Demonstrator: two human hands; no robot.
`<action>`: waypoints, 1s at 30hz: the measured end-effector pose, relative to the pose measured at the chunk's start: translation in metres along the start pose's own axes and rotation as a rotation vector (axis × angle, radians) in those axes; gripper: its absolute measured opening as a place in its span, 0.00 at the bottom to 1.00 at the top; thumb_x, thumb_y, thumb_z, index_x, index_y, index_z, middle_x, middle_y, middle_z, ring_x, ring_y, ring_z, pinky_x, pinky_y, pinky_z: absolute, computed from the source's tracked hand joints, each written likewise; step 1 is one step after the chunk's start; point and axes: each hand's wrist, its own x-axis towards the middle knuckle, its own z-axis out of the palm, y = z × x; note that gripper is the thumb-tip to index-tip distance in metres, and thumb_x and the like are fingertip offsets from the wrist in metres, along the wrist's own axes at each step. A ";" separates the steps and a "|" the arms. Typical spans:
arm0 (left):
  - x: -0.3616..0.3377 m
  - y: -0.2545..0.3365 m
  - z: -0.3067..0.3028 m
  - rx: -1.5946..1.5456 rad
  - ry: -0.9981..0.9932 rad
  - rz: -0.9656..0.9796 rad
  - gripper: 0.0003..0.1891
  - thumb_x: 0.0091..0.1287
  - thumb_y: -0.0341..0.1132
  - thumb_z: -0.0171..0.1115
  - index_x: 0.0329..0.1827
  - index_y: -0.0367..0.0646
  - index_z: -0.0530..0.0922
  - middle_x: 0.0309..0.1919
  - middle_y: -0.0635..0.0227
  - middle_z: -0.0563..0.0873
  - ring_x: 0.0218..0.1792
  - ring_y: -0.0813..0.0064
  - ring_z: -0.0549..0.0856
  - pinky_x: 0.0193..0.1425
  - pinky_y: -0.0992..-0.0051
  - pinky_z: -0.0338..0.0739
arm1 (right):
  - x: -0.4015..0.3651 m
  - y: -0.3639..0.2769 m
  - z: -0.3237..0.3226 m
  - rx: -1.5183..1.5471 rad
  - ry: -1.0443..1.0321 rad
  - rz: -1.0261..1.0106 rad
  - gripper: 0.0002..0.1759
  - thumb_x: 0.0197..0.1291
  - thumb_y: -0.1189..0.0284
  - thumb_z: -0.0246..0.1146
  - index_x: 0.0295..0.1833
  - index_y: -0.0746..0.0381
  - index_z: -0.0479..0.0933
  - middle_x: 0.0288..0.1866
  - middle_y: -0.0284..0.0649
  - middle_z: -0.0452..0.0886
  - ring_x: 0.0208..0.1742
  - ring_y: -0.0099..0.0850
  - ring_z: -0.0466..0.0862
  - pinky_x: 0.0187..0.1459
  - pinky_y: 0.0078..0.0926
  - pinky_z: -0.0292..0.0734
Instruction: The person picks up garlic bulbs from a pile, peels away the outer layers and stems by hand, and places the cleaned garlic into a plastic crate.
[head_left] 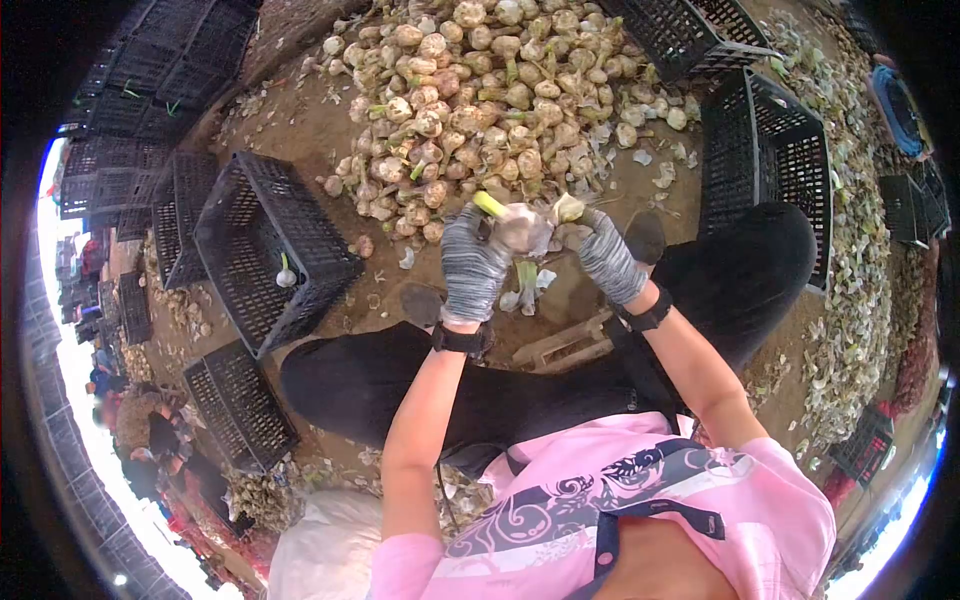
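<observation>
My left hand (474,268), in a grey striped glove, is closed around a garlic bulb (517,230) with a short yellow-green stem pointing up and left. My right hand (610,262), gloved alike, is closed at the bulb's right side. A pale piece of garlic skin (568,208) sticks up at its fingertips; blur hides whether it is still joined to the bulb. Beneath the hands, trimmed garlic pieces with a green stem (526,282) lie near a wooden piece (565,347). Ahead is a large heap of unpeeled garlic bulbs (480,110).
A black crate (230,235) at my left contains one white garlic bulb (286,271). Another black crate (715,180) stands at my right, beside a long band of garlic skins (850,260). More crates (150,70) are stacked far left. Other people (160,440) sit at lower left.
</observation>
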 end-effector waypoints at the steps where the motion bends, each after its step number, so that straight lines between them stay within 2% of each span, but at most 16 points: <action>1: 0.001 0.005 0.001 -0.002 -0.003 0.000 0.12 0.58 0.37 0.64 0.40 0.38 0.78 0.27 0.71 0.81 0.29 0.81 0.78 0.38 0.81 0.72 | -0.001 -0.003 0.003 -0.061 0.061 -0.055 0.15 0.59 0.73 0.55 0.50 0.66 0.70 0.38 0.33 0.77 0.39 0.20 0.76 0.41 0.18 0.72; 6: 0.004 0.003 -0.008 -0.071 -0.018 -0.048 0.08 0.57 0.32 0.64 0.37 0.39 0.79 0.29 0.70 0.82 0.31 0.81 0.78 0.36 0.79 0.73 | 0.005 0.003 -0.012 -0.163 0.050 -0.225 0.13 0.59 0.73 0.55 0.48 0.66 0.71 0.40 0.35 0.77 0.41 0.22 0.76 0.42 0.18 0.73; 8: 0.006 0.009 -0.013 -0.093 -0.084 -0.034 0.09 0.57 0.33 0.63 0.38 0.39 0.79 0.31 0.70 0.82 0.33 0.82 0.79 0.37 0.79 0.74 | 0.015 0.005 -0.025 0.359 0.017 -0.011 0.08 0.59 0.75 0.53 0.43 0.65 0.72 0.36 0.38 0.77 0.39 0.26 0.78 0.41 0.21 0.75; 9: 0.005 0.016 -0.015 -0.094 -0.088 -0.036 0.09 0.57 0.33 0.63 0.38 0.39 0.79 0.31 0.70 0.82 0.33 0.82 0.79 0.37 0.79 0.74 | 0.008 -0.022 -0.025 0.840 -0.205 0.058 0.08 0.58 0.74 0.53 0.42 0.64 0.72 0.36 0.40 0.77 0.37 0.29 0.79 0.39 0.23 0.77; 11: 0.003 0.026 -0.017 -0.198 -0.154 -0.060 0.10 0.58 0.34 0.63 0.39 0.39 0.78 0.32 0.69 0.83 0.34 0.82 0.79 0.38 0.80 0.74 | 0.018 -0.017 -0.042 1.202 -0.271 0.203 0.12 0.56 0.70 0.56 0.43 0.65 0.71 0.37 0.42 0.78 0.38 0.30 0.79 0.39 0.23 0.77; 12: 0.002 0.024 -0.017 -0.229 -0.151 -0.092 0.11 0.58 0.35 0.63 0.40 0.39 0.78 0.33 0.70 0.83 0.34 0.82 0.79 0.38 0.80 0.74 | 0.018 -0.017 -0.044 1.200 -0.271 0.204 0.12 0.56 0.70 0.56 0.43 0.65 0.71 0.37 0.42 0.78 0.38 0.30 0.79 0.39 0.23 0.77; 13: 0.002 0.019 -0.017 -0.230 -0.149 -0.089 0.11 0.58 0.35 0.63 0.40 0.39 0.78 0.33 0.70 0.83 0.34 0.82 0.79 0.38 0.80 0.74 | 0.017 -0.018 -0.045 0.578 -0.128 0.012 0.16 0.55 0.67 0.57 0.46 0.66 0.71 0.39 0.43 0.78 0.40 0.32 0.79 0.41 0.26 0.76; 15: 0.003 0.013 -0.016 -0.115 -0.115 -0.074 0.11 0.59 0.36 0.63 0.40 0.39 0.79 0.32 0.70 0.83 0.33 0.82 0.79 0.38 0.80 0.74 | 0.015 -0.028 -0.035 -0.047 0.015 -0.172 0.19 0.54 0.65 0.58 0.48 0.66 0.71 0.41 0.45 0.78 0.41 0.35 0.79 0.43 0.28 0.76; 17: 0.002 0.015 -0.015 -0.139 -0.094 -0.067 0.11 0.59 0.36 0.63 0.39 0.39 0.79 0.32 0.71 0.83 0.33 0.82 0.79 0.37 0.80 0.74 | 0.009 -0.032 -0.018 -0.747 -0.068 -0.229 0.24 0.52 0.64 0.59 0.52 0.66 0.70 0.44 0.48 0.78 0.45 0.40 0.78 0.48 0.33 0.73; 18: 0.002 0.016 -0.015 -0.165 -0.071 -0.058 0.11 0.59 0.36 0.62 0.39 0.39 0.79 0.31 0.71 0.83 0.32 0.82 0.79 0.37 0.80 0.74 | 0.009 -0.022 -0.021 -0.839 -0.217 -0.018 0.27 0.51 0.63 0.61 0.54 0.66 0.69 0.47 0.51 0.77 0.46 0.43 0.77 0.51 0.35 0.70; 21: 0.005 0.006 -0.022 -0.380 -0.039 -0.238 0.10 0.59 0.36 0.62 0.38 0.39 0.79 0.31 0.72 0.83 0.32 0.82 0.79 0.36 0.81 0.73 | 0.005 -0.028 -0.017 -0.811 -0.448 -0.169 0.27 0.53 0.61 0.60 0.54 0.66 0.69 0.45 0.53 0.77 0.46 0.43 0.77 0.49 0.34 0.70; 23: 0.003 0.008 -0.024 -0.342 -0.068 -0.240 0.09 0.60 0.35 0.60 0.40 0.39 0.79 0.33 0.71 0.83 0.34 0.82 0.79 0.39 0.81 0.73 | 0.004 -0.043 -0.008 -0.819 -0.334 0.068 0.24 0.57 0.61 0.57 0.53 0.66 0.69 0.41 0.48 0.79 0.41 0.36 0.79 0.42 0.29 0.73; 25: 0.002 0.013 -0.018 -0.301 -0.072 -0.120 0.10 0.61 0.32 0.59 0.43 0.39 0.78 0.36 0.70 0.82 0.37 0.82 0.79 0.42 0.81 0.73 | 0.008 -0.047 -0.009 -0.252 -0.068 0.202 0.23 0.59 0.60 0.57 0.52 0.65 0.71 0.37 0.39 0.79 0.34 0.23 0.79 0.34 0.20 0.74; 27: 0.001 0.020 -0.015 -0.319 -0.093 -0.144 0.10 0.61 0.29 0.57 0.45 0.39 0.77 0.39 0.69 0.82 0.41 0.81 0.79 0.46 0.80 0.73 | 0.011 -0.042 -0.006 -0.196 -0.023 0.126 0.23 0.57 0.58 0.58 0.51 0.65 0.71 0.34 0.32 0.76 0.28 0.16 0.74 0.28 0.14 0.70; 29: 0.000 0.029 -0.011 -0.291 -0.157 -0.054 0.09 0.62 0.27 0.55 0.45 0.39 0.77 0.41 0.67 0.82 0.43 0.79 0.79 0.49 0.78 0.72 | 0.007 -0.037 -0.002 -0.106 0.043 0.085 0.21 0.61 0.57 0.54 0.46 0.64 0.74 0.28 0.29 0.74 0.28 0.17 0.71 0.32 0.16 0.69; 30: 0.002 0.024 -0.011 -0.268 -0.207 -0.013 0.10 0.62 0.27 0.54 0.46 0.40 0.76 0.42 0.66 0.81 0.44 0.77 0.79 0.50 0.77 0.72 | 0.013 -0.023 -0.003 -0.178 0.041 -0.096 0.20 0.59 0.57 0.57 0.46 0.64 0.73 0.31 0.30 0.74 0.33 0.18 0.72 0.35 0.16 0.69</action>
